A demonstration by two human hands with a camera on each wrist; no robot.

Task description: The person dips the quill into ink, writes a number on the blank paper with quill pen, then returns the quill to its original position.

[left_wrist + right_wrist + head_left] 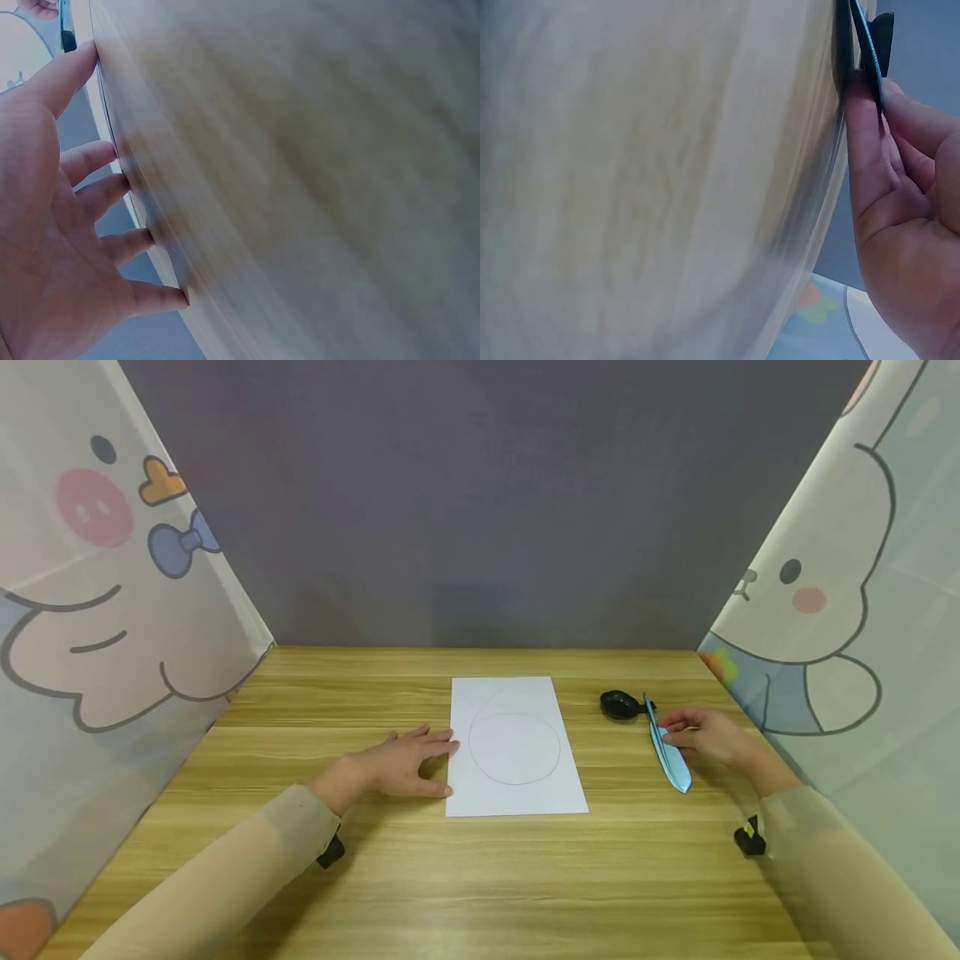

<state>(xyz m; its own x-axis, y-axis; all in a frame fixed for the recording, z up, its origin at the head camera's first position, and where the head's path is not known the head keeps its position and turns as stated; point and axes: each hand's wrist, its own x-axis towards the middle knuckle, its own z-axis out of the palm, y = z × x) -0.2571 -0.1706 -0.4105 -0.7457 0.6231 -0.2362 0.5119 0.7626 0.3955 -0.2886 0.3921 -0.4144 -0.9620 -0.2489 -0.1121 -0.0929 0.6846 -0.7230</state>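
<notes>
A white sheet of paper (517, 797) lies on the table, with a thin-lined circle and a curved line above it. My left hand (412, 762) is spread at the sheet's left edge, fingertips resting on the edge and the tabletop. The left wrist view shows the palm (52, 247) side and splayed fingers. On the right, my right hand (701, 737) pinches a shiny, light-blue folded piece (671, 760) between thumb and fingers. Its dark inner side shows in the right wrist view, where the hand (907, 180) grips its lower end. What this folded piece is, I cannot tell.
Just left of the blue piece lies a black object (619, 704) with a rounded head and short handle, like a spoon. A wood-grain table (525, 885) spreads beneath everything. A dark grey panel (480, 502) closes the back, and cartoon-printed curtains (832, 635) flank both sides.
</notes>
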